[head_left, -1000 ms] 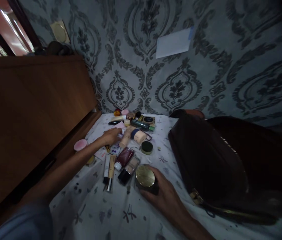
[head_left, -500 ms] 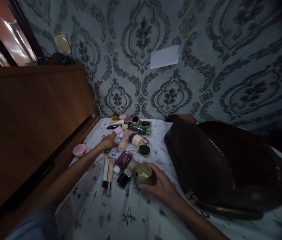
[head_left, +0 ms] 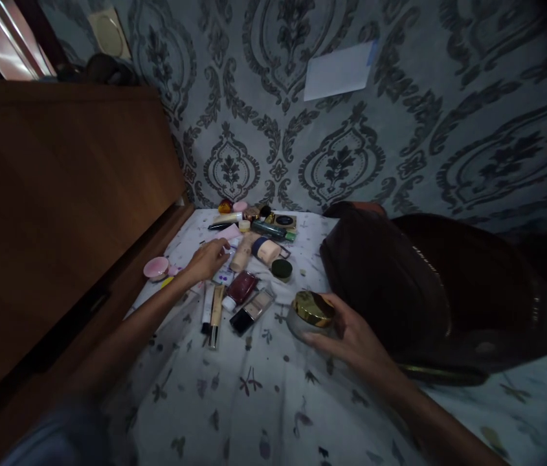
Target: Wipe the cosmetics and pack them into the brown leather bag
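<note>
My right hand is wrapped around the side of a cosmetic jar with a shiny gold lid and a frosted body. My left hand reaches over the left side of the makeup pile, its fingers bent and slightly apart, with nothing visible in them. Just right of its fingertips lies a beige foundation bottle. Between the hands are a dark red tube, a foundation bottle with a black cap and a gold tube. A round dark-lidded jar sits beyond the gold-lidded one.
A large dark brown bag fills the right side of the patterned cloth. Along the left runs a wooden board, with a pink round container near it. More cosmetics, including a green tube, lie towards the papered wall.
My right hand has carried the gold-lidded jar to the right, away from the black-capped bottle. My left hand has shifted slightly and its fingers have loosened. The view has tipped down.
</note>
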`<state>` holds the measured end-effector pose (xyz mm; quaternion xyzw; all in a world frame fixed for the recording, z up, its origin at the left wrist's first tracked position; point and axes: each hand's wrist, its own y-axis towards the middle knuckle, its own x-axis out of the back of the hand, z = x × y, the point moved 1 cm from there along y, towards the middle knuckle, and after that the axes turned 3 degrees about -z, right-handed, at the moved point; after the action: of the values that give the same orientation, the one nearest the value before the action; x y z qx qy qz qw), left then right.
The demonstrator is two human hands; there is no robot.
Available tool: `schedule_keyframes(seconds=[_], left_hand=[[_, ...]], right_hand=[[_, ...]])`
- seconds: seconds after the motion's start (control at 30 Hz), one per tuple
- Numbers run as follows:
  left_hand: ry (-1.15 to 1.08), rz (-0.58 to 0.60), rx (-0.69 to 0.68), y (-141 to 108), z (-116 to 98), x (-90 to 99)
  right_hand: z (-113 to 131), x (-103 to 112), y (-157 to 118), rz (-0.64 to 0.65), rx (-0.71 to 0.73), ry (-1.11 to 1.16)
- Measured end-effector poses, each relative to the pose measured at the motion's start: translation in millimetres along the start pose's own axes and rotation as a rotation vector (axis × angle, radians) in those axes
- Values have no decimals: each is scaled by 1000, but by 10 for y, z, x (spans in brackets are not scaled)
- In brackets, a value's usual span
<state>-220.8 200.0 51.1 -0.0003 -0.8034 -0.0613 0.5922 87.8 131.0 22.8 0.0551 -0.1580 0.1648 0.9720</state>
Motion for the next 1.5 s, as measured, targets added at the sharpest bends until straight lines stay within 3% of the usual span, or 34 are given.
schedule_keyframes(seconds=[0.17,0.37,0.5,0.63,0.77,1.03,1.13,1.27,1.37,1.5], left_hand=[[-139,35,-118,-639,-235,27],[-116,-18,-102,-1232,-397,-172],[-159,-114,-11,-1486,-314,-224],[-181,-161,112,-1678,-159,-240],[-150,-160,100,-1752,-138,-289],[-51,-142,67,-1735,-221,-324],[15,-164,55,-1744,-208,-357],[98,-212,51,-1756,-228,-407],[125,-241,57,-1755,-249,-420],[64,-283,64,-1736,-206,-396]], right_hand=[[52,-95,55,-5,1,103],[-39,-245,197,2,11,260],[-207,-345,247,23,-3,236],[-306,-402,231,20,85,128],[-283,-391,195,-56,232,-182],[-369,-267,216,-94,271,-524],[-371,-180,261,-42,315,-628],[-198,-12,302,66,371,-772],[13,135,307,-26,428,-881],[381,286,233,-274,546,-917]])
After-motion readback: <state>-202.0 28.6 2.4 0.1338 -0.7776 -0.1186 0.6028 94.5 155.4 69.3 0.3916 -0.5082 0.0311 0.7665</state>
